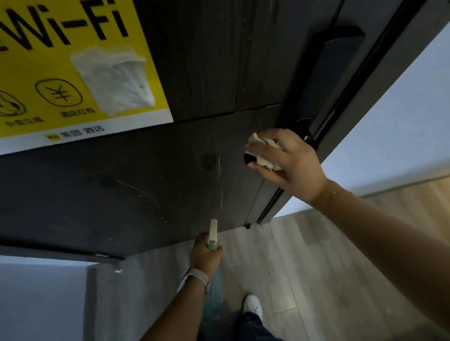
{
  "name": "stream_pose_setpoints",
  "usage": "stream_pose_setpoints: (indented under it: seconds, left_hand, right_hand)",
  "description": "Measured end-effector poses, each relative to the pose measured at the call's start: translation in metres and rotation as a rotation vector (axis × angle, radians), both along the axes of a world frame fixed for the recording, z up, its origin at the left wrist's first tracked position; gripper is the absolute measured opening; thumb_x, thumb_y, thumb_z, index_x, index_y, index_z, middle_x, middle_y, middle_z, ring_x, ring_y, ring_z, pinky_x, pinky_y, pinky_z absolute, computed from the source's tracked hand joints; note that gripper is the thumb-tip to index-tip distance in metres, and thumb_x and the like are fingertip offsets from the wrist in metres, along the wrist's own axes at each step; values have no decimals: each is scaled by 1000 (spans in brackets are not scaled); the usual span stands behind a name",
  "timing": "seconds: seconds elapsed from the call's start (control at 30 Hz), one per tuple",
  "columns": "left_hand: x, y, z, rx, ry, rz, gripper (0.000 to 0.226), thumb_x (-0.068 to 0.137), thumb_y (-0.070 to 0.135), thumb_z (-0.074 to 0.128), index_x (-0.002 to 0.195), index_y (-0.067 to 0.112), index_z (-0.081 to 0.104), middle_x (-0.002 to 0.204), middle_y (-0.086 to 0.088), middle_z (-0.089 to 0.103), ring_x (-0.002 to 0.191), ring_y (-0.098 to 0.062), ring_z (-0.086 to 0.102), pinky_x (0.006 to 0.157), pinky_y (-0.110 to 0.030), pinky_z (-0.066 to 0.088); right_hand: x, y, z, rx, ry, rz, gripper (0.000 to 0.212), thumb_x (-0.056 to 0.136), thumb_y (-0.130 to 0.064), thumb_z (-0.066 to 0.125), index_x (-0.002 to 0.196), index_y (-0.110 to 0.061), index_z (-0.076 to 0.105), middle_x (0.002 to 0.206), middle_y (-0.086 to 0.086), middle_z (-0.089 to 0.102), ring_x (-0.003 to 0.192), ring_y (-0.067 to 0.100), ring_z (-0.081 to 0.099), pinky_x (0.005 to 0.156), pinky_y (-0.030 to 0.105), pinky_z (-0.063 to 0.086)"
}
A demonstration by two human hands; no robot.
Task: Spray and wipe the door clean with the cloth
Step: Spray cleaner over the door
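Observation:
The dark wooden door [119,182] fills the upper half of the head view, with thin light scratches and a dull patch on its lower panel. My right hand [286,164] grips a crumpled cream cloth [263,148] and holds it against the door's right edge, just below the black lock handle [326,74]. My left hand [205,253], low near the door's bottom edge, grips a spray bottle [212,234] with a white and green nozzle pointing up at the door. The bottle's pale blue body hangs below my wrist.
A yellow Wi-Fi poster [54,62] is stuck on the door's upper left, a white patch over one corner. The dark door frame [385,55] runs along the right, with a pale wall [413,122] beyond. Light wood flooring [316,257] and my white shoe [252,304] lie below.

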State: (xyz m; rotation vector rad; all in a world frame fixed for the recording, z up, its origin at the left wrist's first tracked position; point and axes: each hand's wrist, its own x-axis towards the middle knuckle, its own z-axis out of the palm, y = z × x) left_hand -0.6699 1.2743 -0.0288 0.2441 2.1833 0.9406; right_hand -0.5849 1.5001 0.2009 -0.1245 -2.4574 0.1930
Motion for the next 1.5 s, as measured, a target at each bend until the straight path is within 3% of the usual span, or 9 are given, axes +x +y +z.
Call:
stream_pose_setpoints:
  seconds: [0.4,0.57,0.8,0.9,1.13,1.2,1.27,1.4,1.5]
  left_hand:
    - [-1,-4,-14,21,-16,77,27,81,18,76,104,14,62,100,-11,67,92,-29,66,83,-46,57]
    - [-6,-39,9,189,-31,104,30,84,19,76,109,13,61,91,-5,65,86,-23,66,73,-31,55]
    - [-39,-136,46,320,60,302,28,86,22,74,105,24,54,85,8,62,77,-9,61,76,-32,55]
    - [-65,-190,46,324,158,324,35,85,34,72,107,12,55,78,0,60,67,-8,57,68,-31,54]
    - [-137,-309,23,239,176,487,36,92,18,66,123,12,51,82,9,60,72,2,61,65,-9,47]
    - [-156,-340,10,184,183,489,29,93,24,65,117,9,58,82,8,60,73,-2,60,67,-6,46]
    - [-172,-367,-10,172,168,502,17,93,24,64,104,11,65,80,12,62,75,-5,62,68,-5,45]
    - [-206,-408,-58,107,211,645,7,91,32,68,90,25,66,77,14,67,76,-2,65,65,-11,48]
    - [-228,-428,-114,-89,302,681,20,90,45,62,79,28,62,71,9,63,66,-10,61,58,-33,52]
  right_hand:
    - [1,-3,1,-1,20,53,29,93,-20,69,119,-8,66,117,19,63,106,31,59,87,33,50]
    - [-9,-45,-2,55,-49,169,37,91,-14,69,127,-10,59,127,17,56,113,31,55,95,33,45]
    - [-75,-143,-50,-276,-193,269,35,90,-18,60,125,-16,61,124,11,58,112,26,57,91,30,48]
    - [-113,-195,-73,-435,-304,287,34,87,-21,58,119,-13,68,119,10,61,106,22,61,89,28,51]
    - [-207,-325,-136,-637,-603,189,23,87,-15,70,110,-12,71,109,5,66,91,11,64,84,11,46]
    - [-231,-358,-162,-633,-648,178,27,86,-18,72,112,-9,70,104,6,69,91,16,68,86,21,52]
    - [-255,-389,-183,-688,-719,159,34,88,-25,71,120,-14,65,109,-2,67,98,10,63,86,6,43]
    - [-297,-438,-250,-894,-787,150,32,86,-22,74,117,-22,63,108,-10,64,99,3,60,80,-1,39]
    - [-320,-462,-313,-912,-837,181,32,85,-21,74,114,-26,63,107,-12,64,98,-2,60,81,1,41]
